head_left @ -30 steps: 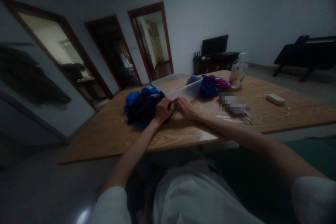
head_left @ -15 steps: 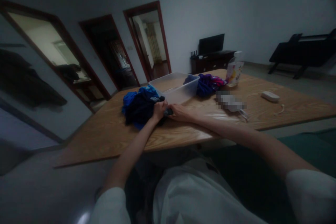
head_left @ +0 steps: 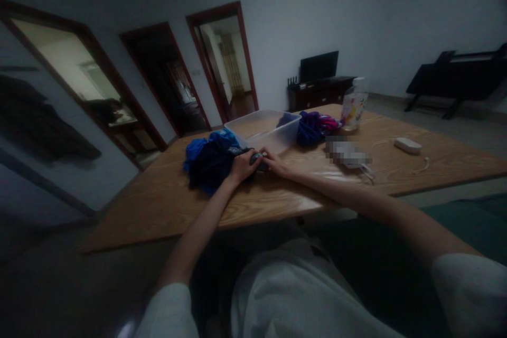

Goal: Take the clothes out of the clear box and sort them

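A dark navy garment with a bit of pale print lies bunched on the wooden table, and a bright blue cloth shows behind and under it. At its right end my left hand is closed on the fabric, fingers pointing right. Facing it, my right hand has its fingers bent and closed on a small dark, greyish fold of the same cloth. That fold shows between the two hands. Some fingertips are hidden, and the dim light blurs the detail.
Right behind my hands stands a clear plastic bin. Beyond its right side lie purple and pink cloths and a pump bottle. A blurred-out white packet and a white oblong device with a cord are farther right on the table.
My hands have moved slightly apart, the right one shifting a little to the right. More of the dark fold shows between them. The bin and other things have stayed put.
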A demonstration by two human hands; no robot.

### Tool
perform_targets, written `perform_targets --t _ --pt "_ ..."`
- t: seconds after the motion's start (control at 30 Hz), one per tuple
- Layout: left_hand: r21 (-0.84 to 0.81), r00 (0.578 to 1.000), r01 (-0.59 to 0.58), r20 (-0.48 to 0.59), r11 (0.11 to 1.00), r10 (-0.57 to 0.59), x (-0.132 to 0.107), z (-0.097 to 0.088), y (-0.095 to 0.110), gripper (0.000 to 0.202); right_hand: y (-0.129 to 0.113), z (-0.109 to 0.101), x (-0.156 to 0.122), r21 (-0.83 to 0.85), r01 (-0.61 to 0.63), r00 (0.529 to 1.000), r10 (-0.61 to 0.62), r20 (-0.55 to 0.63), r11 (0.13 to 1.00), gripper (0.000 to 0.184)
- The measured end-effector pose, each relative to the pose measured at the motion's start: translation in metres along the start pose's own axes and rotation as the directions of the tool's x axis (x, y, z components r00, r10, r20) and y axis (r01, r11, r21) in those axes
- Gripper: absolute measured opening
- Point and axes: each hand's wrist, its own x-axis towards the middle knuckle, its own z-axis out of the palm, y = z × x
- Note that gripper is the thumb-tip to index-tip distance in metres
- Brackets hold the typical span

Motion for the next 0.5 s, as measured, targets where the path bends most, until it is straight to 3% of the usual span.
perform_targets --t 0.07,0.17,0.27,0.4,0.5 --pt "0.028 1.000 0.012 -0.006 1.000 -0.012 0.001 0.003 -0.002 0.036 0.001 0.000 0.001 -0.067 0.039 0.999 -0.040 -0.002 0.997 0.027" --pt "0.062 0.999 0.037 -0.016 0.997 -0.036 0.002 0.009 -0.008 0.039 -0.003 -0.001 -0.001 -0.303 0.171 0.982 -0.186 -0.022 0.937 0.028" --pt "0.070 0.996 0.089 -0.032 0.994 -0.087 0.006 0.016 -0.015 0.041 -0.012 -0.003 -0.004 -0.524 0.243 0.964 -0.266 0.032 0.817 0.052" --pt "-0.007 0.957 0.272 -0.105 0.962 -0.271 0.017 0.020 -0.026 0.047 -0.020 -0.006 -0.004 -0.664 0.321 0.943 -0.290 0.161 0.675 0.088" --pt "-0.080 0.941 0.313 -0.110 0.946 -0.320 0.021 0.019 -0.031 0.052 -0.017 -0.005 -0.001 -0.703 0.328 0.940 -0.293 0.175 0.632 0.078"
